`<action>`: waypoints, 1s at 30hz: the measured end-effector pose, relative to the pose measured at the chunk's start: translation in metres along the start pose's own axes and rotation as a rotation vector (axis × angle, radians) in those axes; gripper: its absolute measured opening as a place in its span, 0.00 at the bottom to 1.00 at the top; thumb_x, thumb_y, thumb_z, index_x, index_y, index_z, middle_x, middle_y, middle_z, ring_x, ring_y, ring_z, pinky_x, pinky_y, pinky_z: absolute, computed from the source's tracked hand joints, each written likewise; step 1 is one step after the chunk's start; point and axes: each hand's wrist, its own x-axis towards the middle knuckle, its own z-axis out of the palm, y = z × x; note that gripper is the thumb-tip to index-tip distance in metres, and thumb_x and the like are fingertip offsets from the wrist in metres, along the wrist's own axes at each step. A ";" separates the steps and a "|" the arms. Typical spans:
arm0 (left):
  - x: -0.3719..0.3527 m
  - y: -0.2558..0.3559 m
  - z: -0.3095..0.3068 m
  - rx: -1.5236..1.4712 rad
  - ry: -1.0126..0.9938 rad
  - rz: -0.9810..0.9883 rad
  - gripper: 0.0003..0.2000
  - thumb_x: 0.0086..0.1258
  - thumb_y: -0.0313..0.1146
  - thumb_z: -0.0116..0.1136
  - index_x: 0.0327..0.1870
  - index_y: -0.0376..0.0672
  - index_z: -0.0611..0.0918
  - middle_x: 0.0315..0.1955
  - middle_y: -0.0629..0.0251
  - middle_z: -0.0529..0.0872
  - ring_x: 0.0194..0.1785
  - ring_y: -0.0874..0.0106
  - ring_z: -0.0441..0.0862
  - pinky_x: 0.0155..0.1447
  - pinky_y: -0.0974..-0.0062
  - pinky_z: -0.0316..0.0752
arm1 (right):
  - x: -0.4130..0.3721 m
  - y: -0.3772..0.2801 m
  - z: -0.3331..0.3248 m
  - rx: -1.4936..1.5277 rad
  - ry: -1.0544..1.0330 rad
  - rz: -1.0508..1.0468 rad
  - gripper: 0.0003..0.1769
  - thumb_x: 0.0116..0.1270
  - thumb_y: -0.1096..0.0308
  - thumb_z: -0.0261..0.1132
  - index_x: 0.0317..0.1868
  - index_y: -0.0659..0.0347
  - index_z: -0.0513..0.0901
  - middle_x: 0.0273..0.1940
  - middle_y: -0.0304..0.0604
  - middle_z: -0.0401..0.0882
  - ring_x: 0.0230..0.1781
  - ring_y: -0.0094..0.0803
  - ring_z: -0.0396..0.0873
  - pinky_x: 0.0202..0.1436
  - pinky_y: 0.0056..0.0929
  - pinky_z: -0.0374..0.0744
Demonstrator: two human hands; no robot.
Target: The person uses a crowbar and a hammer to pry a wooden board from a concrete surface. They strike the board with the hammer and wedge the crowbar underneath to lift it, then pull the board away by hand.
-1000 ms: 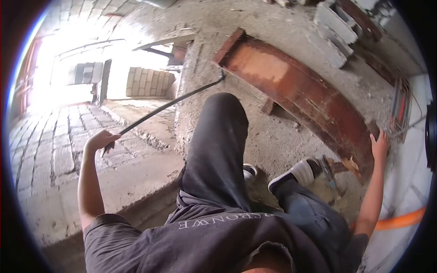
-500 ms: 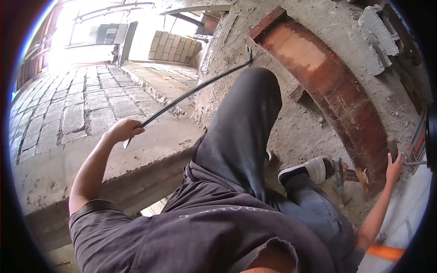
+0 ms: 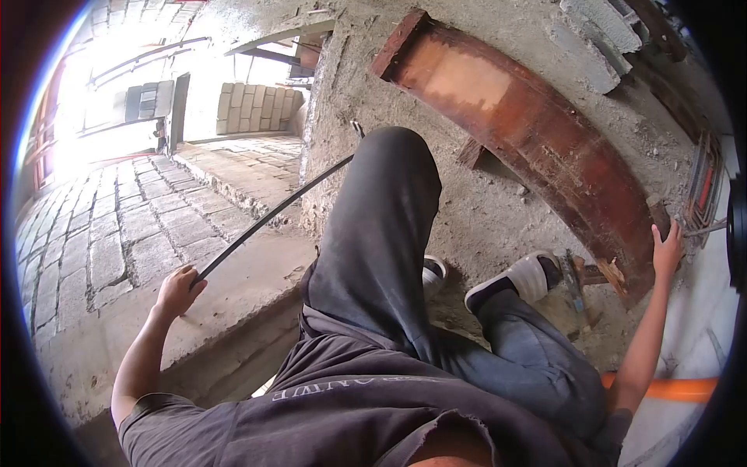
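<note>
My left hand (image 3: 177, 289) is closed around one end of a long dark crowbar (image 3: 268, 216). The bar slants up to the right, passes behind my bent knee, and its hooked tip (image 3: 358, 129) shows just beyond it. Far to the right, my right hand (image 3: 667, 243) has its fingers wrapped round a brown, block-like piece (image 3: 660, 215), which sticks out above them. A thin metal rod (image 3: 706, 228) runs right from that hand; I cannot tell whether it belongs to the piece. Close by lies the end of a curved reddish-brown wooden form (image 3: 537, 148).
A concrete ledge (image 3: 233, 292) and a block-paved surface (image 3: 109, 241) lie on the left. Stacked blocks (image 3: 257, 109) stand farther back. Broken grey slabs (image 3: 599, 39) rest at the top right. My sandalled feet are on dusty ground beside splintered wood (image 3: 611, 274). An orange pipe (image 3: 677, 387) passes under my right arm.
My left hand has moved down and left with the crowbar, whose hooked end has shifted down-left behind the knee. My right hand sits slightly higher, and the whole view has shifted.
</note>
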 end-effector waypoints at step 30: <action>0.261 0.062 0.008 -0.439 0.693 -0.407 0.29 0.75 0.58 0.48 0.32 0.35 0.82 0.27 0.41 0.82 0.36 0.44 0.81 0.43 0.52 0.72 | 0.000 -0.007 0.013 -0.072 0.043 0.109 0.35 0.68 0.41 0.61 0.68 0.53 0.69 0.65 0.48 0.71 0.66 0.48 0.69 0.65 0.59 0.66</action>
